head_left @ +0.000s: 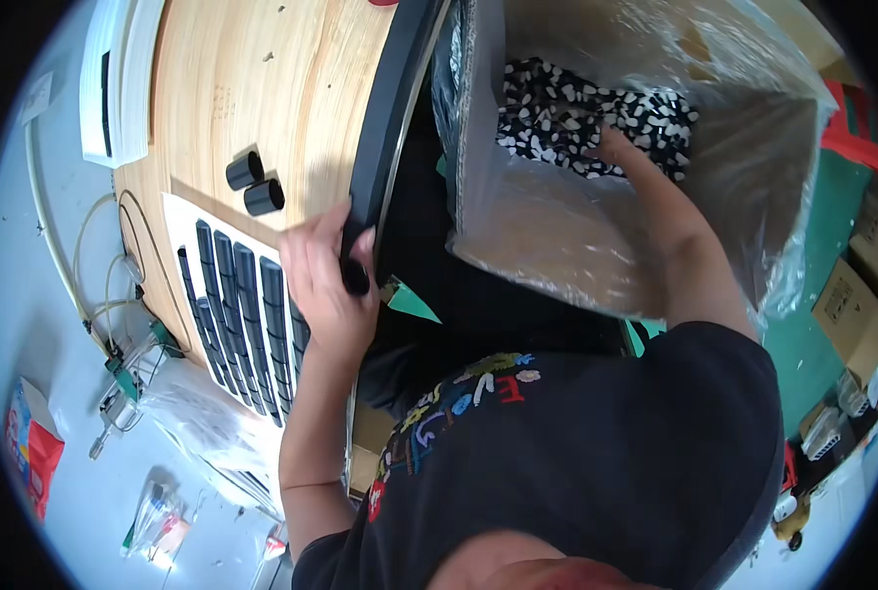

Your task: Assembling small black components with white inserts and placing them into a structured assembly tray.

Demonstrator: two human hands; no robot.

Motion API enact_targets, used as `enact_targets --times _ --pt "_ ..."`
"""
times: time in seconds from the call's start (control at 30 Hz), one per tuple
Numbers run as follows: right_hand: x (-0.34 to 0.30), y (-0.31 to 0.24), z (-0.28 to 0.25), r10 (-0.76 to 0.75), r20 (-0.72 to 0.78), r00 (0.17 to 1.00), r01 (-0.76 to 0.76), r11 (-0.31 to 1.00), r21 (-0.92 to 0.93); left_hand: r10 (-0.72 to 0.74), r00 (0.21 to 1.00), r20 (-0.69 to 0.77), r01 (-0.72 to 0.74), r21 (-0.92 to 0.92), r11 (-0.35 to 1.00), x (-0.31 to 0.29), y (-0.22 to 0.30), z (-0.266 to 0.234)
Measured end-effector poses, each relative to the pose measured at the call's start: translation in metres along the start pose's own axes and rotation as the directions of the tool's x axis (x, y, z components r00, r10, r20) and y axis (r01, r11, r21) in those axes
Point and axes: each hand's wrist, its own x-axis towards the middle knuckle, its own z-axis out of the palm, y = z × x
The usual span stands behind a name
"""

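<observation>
My left hand (329, 280) is at the table's black padded edge, its fingers curled round a short black cylinder (357, 278). Two similar black cylinders (263, 197) lie together on the wood just beyond it. Beside the hand, a white sheet (179, 218) carries rows of black cylinders (252, 310) laid end to end. My right hand (611, 147) reaches deep into a cardboard box (557, 231) lined with clear plastic. It touches a heap of small black and white pieces (547, 108) at the bottom; its fingertips are partly hidden among them.
The wooden table (262, 98) bears a white stack (124, 88) at its far left. Cables and a metal fitting (114, 393) are by its left side, with a clear plastic bag (198, 418) nearby. Cardboard boxes (852, 305) stand on the green floor at right.
</observation>
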Motion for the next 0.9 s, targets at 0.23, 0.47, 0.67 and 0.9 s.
enact_targets --times 0.23,0.47,0.67,0.9 --pt "0.04 -0.118 0.009 -0.148 -0.178 0.973 0.147 0.989 -0.02 0.018 0.998 0.055 -0.013 -0.082 0.997 0.009 -0.006 0.002" --pt "0.049 -0.152 0.046 -0.184 -0.095 0.978 0.146 0.94 -0.308 0.021 0.994 0.106 -0.013 -0.075 0.997 0.004 -0.01 -0.001" --pt "0.045 -0.038 0.076 -0.123 -0.371 0.92 0.054 0.98 -0.19 0.026 0.989 0.146 -0.018 -0.055 0.998 0.01 -0.011 -0.002" --pt "0.094 0.062 0.103 0.421 -0.305 0.854 -0.227 0.831 0.508 0.028 0.992 0.126 -0.022 -0.056 0.998 0.013 -0.012 0.005"
